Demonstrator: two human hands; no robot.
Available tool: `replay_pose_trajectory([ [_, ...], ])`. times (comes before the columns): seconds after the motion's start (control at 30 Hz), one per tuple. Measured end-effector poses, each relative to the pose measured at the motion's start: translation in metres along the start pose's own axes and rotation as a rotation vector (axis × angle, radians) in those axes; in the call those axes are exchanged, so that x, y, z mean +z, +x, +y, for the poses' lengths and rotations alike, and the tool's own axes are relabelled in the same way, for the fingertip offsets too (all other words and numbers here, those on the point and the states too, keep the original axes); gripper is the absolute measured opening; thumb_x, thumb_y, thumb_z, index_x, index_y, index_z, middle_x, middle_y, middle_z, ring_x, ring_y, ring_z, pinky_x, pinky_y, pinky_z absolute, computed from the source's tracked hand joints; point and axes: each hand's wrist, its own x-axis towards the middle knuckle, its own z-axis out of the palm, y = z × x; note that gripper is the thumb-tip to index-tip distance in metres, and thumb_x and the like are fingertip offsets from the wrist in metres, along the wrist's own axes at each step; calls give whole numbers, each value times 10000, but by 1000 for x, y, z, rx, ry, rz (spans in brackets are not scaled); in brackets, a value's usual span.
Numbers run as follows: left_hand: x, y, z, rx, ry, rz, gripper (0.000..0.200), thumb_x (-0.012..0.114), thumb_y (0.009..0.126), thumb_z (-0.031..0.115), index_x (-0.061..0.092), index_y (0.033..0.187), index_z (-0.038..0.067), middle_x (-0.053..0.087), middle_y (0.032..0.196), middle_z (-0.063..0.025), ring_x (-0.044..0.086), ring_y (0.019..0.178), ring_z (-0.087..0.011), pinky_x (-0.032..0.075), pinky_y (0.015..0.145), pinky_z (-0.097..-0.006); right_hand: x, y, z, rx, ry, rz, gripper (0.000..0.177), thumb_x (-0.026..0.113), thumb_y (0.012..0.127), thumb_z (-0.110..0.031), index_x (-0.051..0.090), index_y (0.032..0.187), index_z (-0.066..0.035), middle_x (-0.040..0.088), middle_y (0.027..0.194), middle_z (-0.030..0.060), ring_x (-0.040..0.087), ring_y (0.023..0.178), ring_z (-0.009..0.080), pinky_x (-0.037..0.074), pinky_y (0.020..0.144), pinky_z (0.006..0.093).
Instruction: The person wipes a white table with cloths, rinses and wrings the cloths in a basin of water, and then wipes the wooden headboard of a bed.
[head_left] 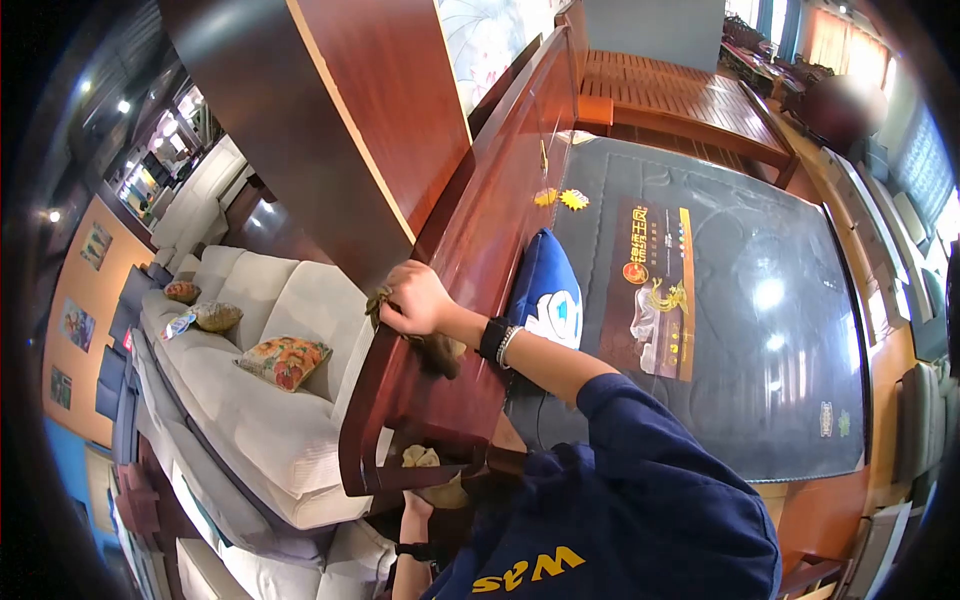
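Note:
My right hand (415, 297), with a dark band and a bracelet at the wrist, grips a bunched brownish-green cloth (378, 303) at the edge of a glossy red-brown wooden headboard (440, 400). A brownish patch shows on the wood just below that hand. Lower down, my left hand (418, 505) is beside the headboard's lower end, next to a tan cloth (445, 492). Its fingers are hidden, so its grip cannot be made out. A pale yellowish bunched piece (420, 457) shows in the opening of the headboard's end.
A blue cushion (548, 285) leans against the headboard on a dark covered mattress (740, 300) with a printed panel. Left of the headboard stands a light sofa (240, 380) with patterned cushions (285, 362). A slatted wooden bed (680, 95) lies beyond. A blurred round shape is at the upper right.

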Motion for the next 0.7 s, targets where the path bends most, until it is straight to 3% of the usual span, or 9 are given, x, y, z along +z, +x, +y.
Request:
replay_pose_trajectory([
  [0.13,10,-4,5,43,-8,-9,470,509,863,337,410,1239,71,503,1205,-111,515,1061,-275,454,869,-415,3,0,0,17,-25,20,246,537,635,-234,519,501,-28,528,576,122,532,613,300,435,636,390],
  [0.23,73,-21,27,141,165,105,432,438,884,393,432,1219,120,506,1204,-95,520,1064,-262,450,876,-473,-2,0,-4,36,-42,-4,208,535,651,-230,562,570,-40,552,615,128,548,640,309,446,655,402],
  [0.4,143,-36,70,319,383,113,552,324,915,463,363,1300,69,463,1258,-108,482,1122,-253,409,931,-410,-9,2,-16,136,-79,-86,190,533,674,-221,589,642,-42,581,678,141,560,680,325,448,673,413],
  [0.47,165,-41,84,453,258,68,478,287,946,352,364,1297,38,456,1258,-104,451,1153,-214,363,970,-367,-2,-2,-15,85,-59,-14,183,530,679,-215,574,652,-40,574,693,132,552,703,319,441,666,418],
  [0.53,177,-41,98,565,445,121,470,278,950,341,362,1297,35,442,1273,-112,464,1134,-243,375,966,-385,-3,-6,-32,114,-63,-118,181,531,679,-209,568,690,-31,567,728,137,540,722,321,437,664,419],
  [0.57,197,-41,104,610,624,131,438,251,954,289,381,1282,30,432,1283,-99,462,1136,-232,363,979,-373,3,-13,-42,86,-37,-120,202,543,662,-192,574,757,-16,564,757,137,527,724,326,434,663,418],
  [0.6,195,-41,107,575,767,357,404,390,910,243,451,1239,16,461,1261,-128,434,1175,-247,331,985,-363,11,-20,-58,14,63,37,262,553,638,-174,587,824,8,569,810,158,537,773,342,444,710,423],
  [0.67,209,-39,121,777,1965,153,405,547,812,181,513,1170,-7,493,1214,-180,467,1124,-318,346,965,-385,36,-53,-87,-13,81,206,409,556,634,-235,572,926,52,559,963,217,535,942,380,421,881,472],
  [0.7,214,-38,116,822,2017,228,415,643,725,151,563,1093,-24,521,1156,-208,488,1061,-376,363,940,-408,40,-61,-104,-76,197,237,475,532,680,-308,564,973,64,547,980,227,525,960,383,387,928,497],
])
